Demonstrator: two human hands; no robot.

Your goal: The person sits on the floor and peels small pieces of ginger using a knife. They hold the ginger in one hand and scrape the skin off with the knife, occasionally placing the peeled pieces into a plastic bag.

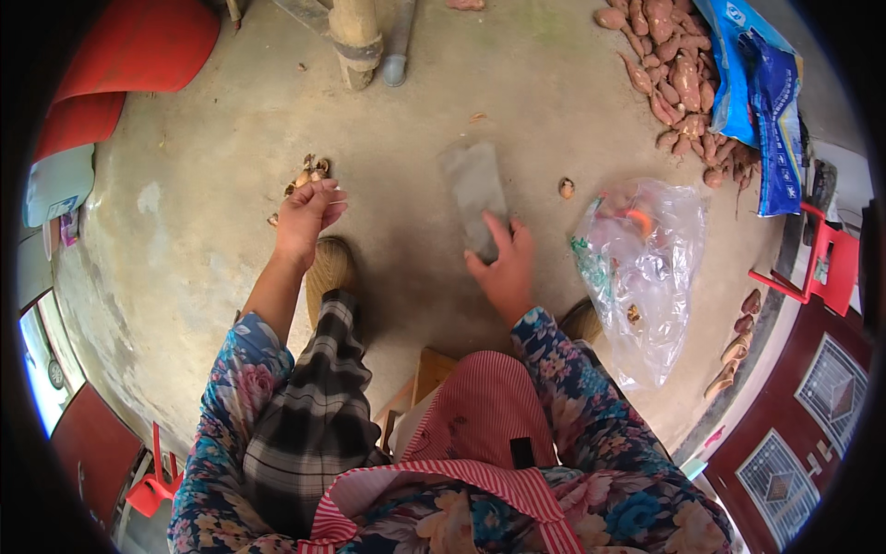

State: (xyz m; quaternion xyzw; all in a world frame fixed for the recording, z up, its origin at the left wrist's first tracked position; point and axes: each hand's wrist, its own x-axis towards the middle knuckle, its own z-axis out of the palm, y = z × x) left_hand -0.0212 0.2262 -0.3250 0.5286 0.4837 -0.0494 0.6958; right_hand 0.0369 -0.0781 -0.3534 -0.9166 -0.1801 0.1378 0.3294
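Note:
A blurred grey slab (477, 187), apparently stone or brick, is over the concrete floor in front of me. My right hand (505, 260) has its thumb and fingers on the slab's near end. To the left, my left hand (308, 211) is raised with its fingers bent and bunched; whether anything is between them is hidden. Just beyond it lies a small heap of broken nut shells (315, 170), partly covered by the fingers. One brown nut or shell piece (567, 188) lies right of the slab.
A clear plastic bag (651, 298) with some contents lies by my right shoe (583, 320). Sweet potatoes (685, 79) are heaped at far right beside blue sacks (775, 124). A post (354, 41) and a pipe (396, 66) stand ahead. My left shoe (332, 266) is near the shells.

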